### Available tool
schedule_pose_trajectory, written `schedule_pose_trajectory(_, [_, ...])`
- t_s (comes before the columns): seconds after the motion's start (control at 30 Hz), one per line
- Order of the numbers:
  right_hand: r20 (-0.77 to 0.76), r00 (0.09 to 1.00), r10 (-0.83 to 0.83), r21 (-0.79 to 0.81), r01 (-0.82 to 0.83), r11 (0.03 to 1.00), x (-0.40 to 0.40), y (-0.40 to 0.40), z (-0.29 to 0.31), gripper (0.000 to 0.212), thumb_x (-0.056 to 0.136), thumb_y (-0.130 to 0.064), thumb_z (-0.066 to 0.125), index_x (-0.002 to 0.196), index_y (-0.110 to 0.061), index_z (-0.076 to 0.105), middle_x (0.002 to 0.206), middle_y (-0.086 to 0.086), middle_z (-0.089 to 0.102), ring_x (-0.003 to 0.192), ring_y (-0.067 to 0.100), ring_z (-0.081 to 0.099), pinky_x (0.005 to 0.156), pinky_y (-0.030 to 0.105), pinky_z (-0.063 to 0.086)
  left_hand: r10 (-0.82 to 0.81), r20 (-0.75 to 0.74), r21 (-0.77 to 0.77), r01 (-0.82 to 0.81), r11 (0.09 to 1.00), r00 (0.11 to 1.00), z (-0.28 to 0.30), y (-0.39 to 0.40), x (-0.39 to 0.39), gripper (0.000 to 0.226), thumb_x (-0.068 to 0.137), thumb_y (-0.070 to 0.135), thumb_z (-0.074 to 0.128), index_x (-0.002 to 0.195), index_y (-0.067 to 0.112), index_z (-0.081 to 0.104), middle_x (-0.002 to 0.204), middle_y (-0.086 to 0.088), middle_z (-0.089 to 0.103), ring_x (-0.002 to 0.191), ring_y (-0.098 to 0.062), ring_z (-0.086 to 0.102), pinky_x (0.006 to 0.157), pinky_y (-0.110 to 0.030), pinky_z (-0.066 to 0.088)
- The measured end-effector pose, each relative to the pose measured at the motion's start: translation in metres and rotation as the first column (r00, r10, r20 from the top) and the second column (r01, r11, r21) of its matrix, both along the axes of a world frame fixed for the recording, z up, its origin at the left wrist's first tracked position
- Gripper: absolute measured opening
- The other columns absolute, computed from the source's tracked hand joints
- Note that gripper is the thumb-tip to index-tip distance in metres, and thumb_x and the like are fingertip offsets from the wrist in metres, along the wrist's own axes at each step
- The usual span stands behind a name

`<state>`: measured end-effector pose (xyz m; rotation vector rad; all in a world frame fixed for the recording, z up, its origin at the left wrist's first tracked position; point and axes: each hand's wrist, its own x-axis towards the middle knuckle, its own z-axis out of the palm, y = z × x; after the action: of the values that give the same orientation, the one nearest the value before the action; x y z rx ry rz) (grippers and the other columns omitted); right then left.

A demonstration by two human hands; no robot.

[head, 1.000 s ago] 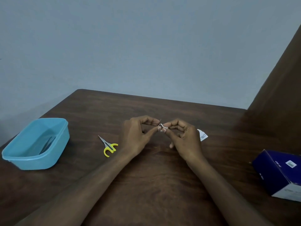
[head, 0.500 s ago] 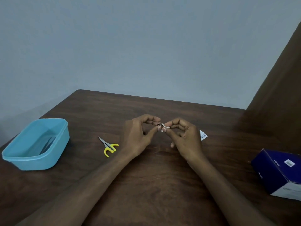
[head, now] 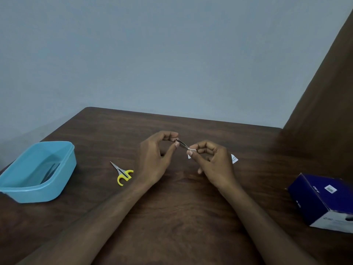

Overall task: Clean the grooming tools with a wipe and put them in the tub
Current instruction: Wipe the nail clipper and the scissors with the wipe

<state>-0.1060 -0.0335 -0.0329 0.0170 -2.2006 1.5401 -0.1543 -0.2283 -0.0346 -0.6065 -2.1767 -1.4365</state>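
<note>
Tweezers (head: 182, 144), small, metal: above the table (head: 172, 217) centre, right of the tub (head: 63, 180); left hand (head: 154, 159) pinches one end, right hand (head: 214, 163) pinches the other through a wipe (head: 189, 156). Scissors (head: 122, 173), yellow-handled: just right of tub. Box (head: 322, 199), blue: far right of tub.

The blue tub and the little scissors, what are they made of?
The blue tub looks like smooth, slightly see-through plastic; a dark shape shows through its wall. The scissors seem to have shiny grey metal blades and glossy yellow plastic handles.
</note>
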Motion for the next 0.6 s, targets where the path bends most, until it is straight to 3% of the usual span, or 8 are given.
schedule_pose_trajectory(0.13, [0.003,1.000,-0.016,-0.128,0.016,0.992,0.004,0.003,0.008,0.003,0.098,-0.016,0.077,0.095,-0.017,0.077,0.093,0.000,0.081,0.044,0.022,0.060,0.043,0.022,0.041,0.025,0.020,0.040,-0.025,0.999,0.999,-0.001,-0.002,-0.002,0.021,0.096,0.029,0.078,0.117,0.033,0.074,0.108,0.022,0.076,0.051,-0.018,0.067,0.059,-0.032,0.057])
schedule_pose_trajectory(0.27, [-0.074,0.966,-0.249,0.010,0.251,0.968,0.004,0.004,0.008,0.004,0.095,-0.028,0.080,0.094,-0.032,0.081,0.090,-0.018,0.080,0.041,0.016,0.065,0.052,0.026,0.047,-0.038,0.006,0.011,0.038,0.999,0.999,0.000,0.001,0.001,0.021,0.096,0.030,0.079,0.115,0.032,0.075,0.105,0.021,0.076,0.055,-0.007,0.068,0.061,-0.027,0.055])
schedule_pose_trajectory(0.37, [-0.104,0.978,-0.179,0.079,0.188,0.979,0.010,-0.006,0.011,0.006,0.096,-0.032,0.080,0.099,-0.037,0.082,0.085,-0.017,0.081,0.041,0.015,0.066,0.049,0.024,0.046,-0.068,-0.028,-0.044,0.067,0.997,0.997,0.001,0.001,0.002,0.019,0.095,0.034,0.080,0.113,0.035,0.075,0.103,0.022,0.076,0.065,0.010,0.065,0.063,-0.025,0.052])
schedule_pose_trajectory(0.47, [-0.178,0.983,-0.041,0.210,0.079,0.974,0.016,-0.016,0.011,0.015,0.096,-0.026,0.080,0.105,-0.037,0.082,0.071,-0.030,0.073,0.037,0.014,0.063,0.044,0.023,0.042,-0.082,-0.029,-0.036,0.081,0.996,0.996,0.003,-0.001,0.003,0.012,0.094,0.036,0.081,0.106,0.037,0.076,0.098,0.020,0.077,0.059,0.006,0.065,0.058,-0.029,0.053])
schedule_pose_trajectory(0.53, [-0.218,0.975,-0.032,0.322,0.103,0.941,0.015,-0.016,0.008,0.017,0.094,-0.025,0.082,0.109,-0.034,0.083,0.056,-0.035,0.060,0.037,0.018,0.060,0.045,0.026,0.045,-0.069,-0.015,-0.024,0.069,0.997,0.998,0.004,-0.002,0.003,0.010,0.093,0.037,0.082,0.103,0.036,0.079,0.094,0.021,0.078,0.055,0.002,0.066,0.059,-0.032,0.056])
schedule_pose_trajectory(0.6, [-0.202,0.978,-0.059,0.375,0.133,0.918,0.013,-0.012,0.007,0.015,0.092,-0.034,0.084,0.107,-0.037,0.084,0.052,-0.031,0.059,0.038,0.018,0.060,0.051,0.032,0.052,-0.054,0.010,-0.027,0.054,0.998,0.999,0.004,-0.003,0.003,0.011,0.093,0.038,0.082,0.103,0.035,0.080,0.090,0.022,0.078,0.053,0.000,0.067,0.060,-0.033,0.058])
